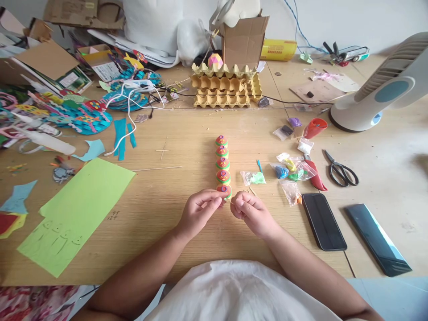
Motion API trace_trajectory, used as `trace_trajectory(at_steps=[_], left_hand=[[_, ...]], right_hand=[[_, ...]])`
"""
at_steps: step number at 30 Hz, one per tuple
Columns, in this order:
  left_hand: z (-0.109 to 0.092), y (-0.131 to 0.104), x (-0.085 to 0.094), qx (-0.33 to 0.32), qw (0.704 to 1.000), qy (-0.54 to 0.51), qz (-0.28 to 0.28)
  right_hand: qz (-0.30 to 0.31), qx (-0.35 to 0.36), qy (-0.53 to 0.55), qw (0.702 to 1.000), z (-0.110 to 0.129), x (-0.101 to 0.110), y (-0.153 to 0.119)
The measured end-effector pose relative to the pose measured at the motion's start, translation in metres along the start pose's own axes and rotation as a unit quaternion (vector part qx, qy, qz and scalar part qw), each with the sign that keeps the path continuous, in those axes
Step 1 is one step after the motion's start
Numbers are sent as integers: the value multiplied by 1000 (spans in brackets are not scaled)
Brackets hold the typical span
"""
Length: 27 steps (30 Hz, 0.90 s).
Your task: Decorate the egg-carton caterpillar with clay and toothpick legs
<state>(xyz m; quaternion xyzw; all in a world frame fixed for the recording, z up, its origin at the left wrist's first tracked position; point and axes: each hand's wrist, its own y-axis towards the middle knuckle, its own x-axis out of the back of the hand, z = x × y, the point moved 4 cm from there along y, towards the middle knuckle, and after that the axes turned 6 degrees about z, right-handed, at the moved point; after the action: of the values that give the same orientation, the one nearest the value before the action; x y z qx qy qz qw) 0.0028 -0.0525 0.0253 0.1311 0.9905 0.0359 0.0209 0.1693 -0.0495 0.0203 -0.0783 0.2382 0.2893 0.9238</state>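
A row of small domed clay pieces (223, 163) in orange, green and yellow, with purple rings on top, runs away from me down the middle of the table. At its near end, my left hand (203, 207) pinches a tiny pale bit (225, 199), too small to make out clearly. My right hand (250, 211) is closed facing it, with a thin wooden stick (232, 202) between thumb and finger, its tip close to that bit. Just beyond the right hand lie a bag of light green clay (257, 178), a small blue tool (259, 166) and loose sticks (253, 191).
Clay bags (281, 171), scissors (341, 169), a black phone (324, 221) and a dark glossy slab (377, 238) lie to the right. Green paper (80, 214) is at left. Egg cartons (222, 89) and a white fan (377, 89) stand at the back.
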Motion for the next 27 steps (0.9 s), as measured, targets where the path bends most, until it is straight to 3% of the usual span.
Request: trace_trajectory(at_steps=[14,19,23,27], left_hand=[[6,4,-3,39,999,-5,29],[-1,6,-5,13,998,58,20],[-2,6,-3,25,996,87,9],[9,5,5,82,995,10,-49]], right_hand=[[-2,-5,-5,1000,-2,1,0],[-5,0,-26,1000,-2,2,0],[-85,36,-29,995,0,8,-2],[-151,53,43,986,2,13,-1]])
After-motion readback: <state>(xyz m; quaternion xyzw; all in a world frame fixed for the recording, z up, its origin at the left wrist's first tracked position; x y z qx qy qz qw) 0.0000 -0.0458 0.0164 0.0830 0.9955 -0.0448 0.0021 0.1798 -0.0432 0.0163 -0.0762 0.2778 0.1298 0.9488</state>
